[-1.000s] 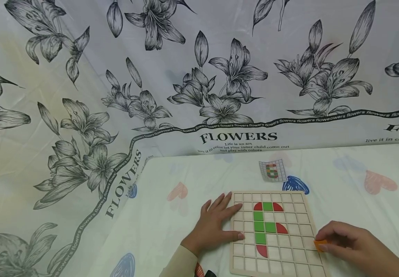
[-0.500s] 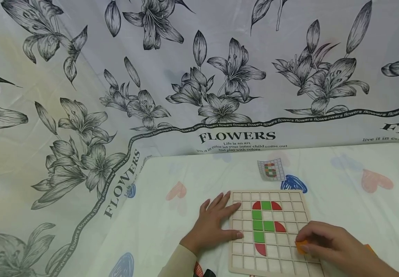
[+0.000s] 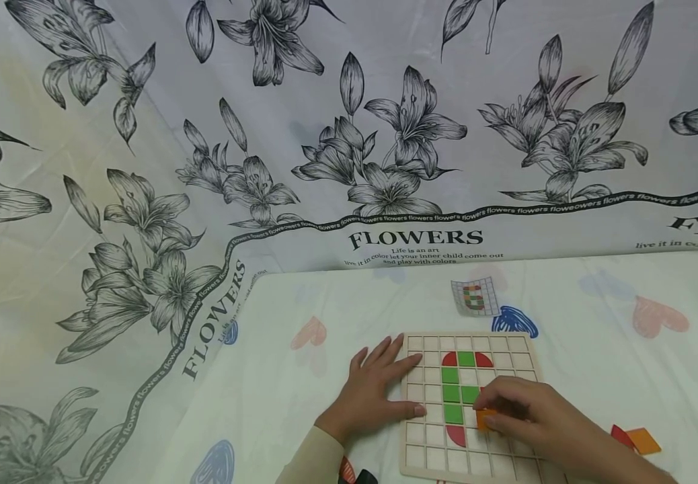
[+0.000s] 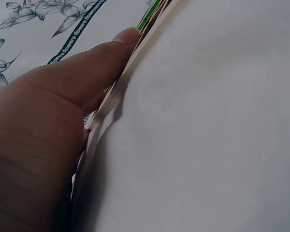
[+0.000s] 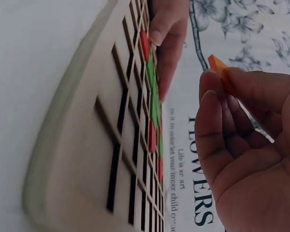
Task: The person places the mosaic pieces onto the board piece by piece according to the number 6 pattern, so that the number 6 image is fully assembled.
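A wooden grid board [image 3: 434,460] lies on the pale cloth in the head view. In its squares sit green square tiles [image 3: 451,394] and red quarter-round tiles [image 3: 456,435]. My right hand [image 3: 533,417] pinches an orange square tile [image 3: 483,421] between thumb and fingers, over the middle of the board. In the right wrist view the orange tile [image 5: 222,75] shows held at the fingertips, above the grid. My left hand [image 3: 373,391] rests with spread fingers on the board's left edge. In the left wrist view its thumb [image 4: 101,60] lies along that edge.
Behind the board lies a small pattern card [image 3: 476,297] with a coloured figure on a grid. Right of the board, a loose orange tile [image 3: 644,441] and a red tile [image 3: 621,435] lie on the cloth. A flower-printed curtain [image 3: 409,148] stands behind.
My right hand has moved left from beside the board's right edge to over its middle, carrying the orange tile. Loose tiles at the right now show. My left hand stays in place.
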A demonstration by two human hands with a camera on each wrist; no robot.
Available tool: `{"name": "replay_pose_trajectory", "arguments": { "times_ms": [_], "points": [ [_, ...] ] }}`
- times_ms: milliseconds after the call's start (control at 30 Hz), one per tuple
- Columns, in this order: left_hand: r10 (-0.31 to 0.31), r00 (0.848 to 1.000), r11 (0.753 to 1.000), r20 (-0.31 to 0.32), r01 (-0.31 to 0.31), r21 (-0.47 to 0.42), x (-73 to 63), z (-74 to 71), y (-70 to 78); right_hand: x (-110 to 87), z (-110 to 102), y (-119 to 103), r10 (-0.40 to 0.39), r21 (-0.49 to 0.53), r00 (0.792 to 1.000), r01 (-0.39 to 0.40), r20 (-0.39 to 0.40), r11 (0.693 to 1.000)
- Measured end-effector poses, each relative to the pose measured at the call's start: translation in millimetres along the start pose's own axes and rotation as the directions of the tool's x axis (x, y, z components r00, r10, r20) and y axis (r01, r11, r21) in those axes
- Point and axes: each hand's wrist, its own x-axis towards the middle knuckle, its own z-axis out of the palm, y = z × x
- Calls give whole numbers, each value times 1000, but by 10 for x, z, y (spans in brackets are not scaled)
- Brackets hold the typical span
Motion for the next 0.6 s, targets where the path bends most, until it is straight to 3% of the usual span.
{"name": "replay_pose_trajectory", "arguments": {
  "times_ms": [233,400,600],
  "points": [
    [0,1000,1000,-2,0,3,3,-9,-2,61,119,41,0,35,1000,1,-12,999],
    [-4,1000,1000,4,4,-2,8,-12,-2,31,197,101,66,87,997,-69,41,994],
    [-9,1000,1000,7,9,7,16,-5,5,7,254,133,49,-3,998,-48,47,999]
  ]
}}
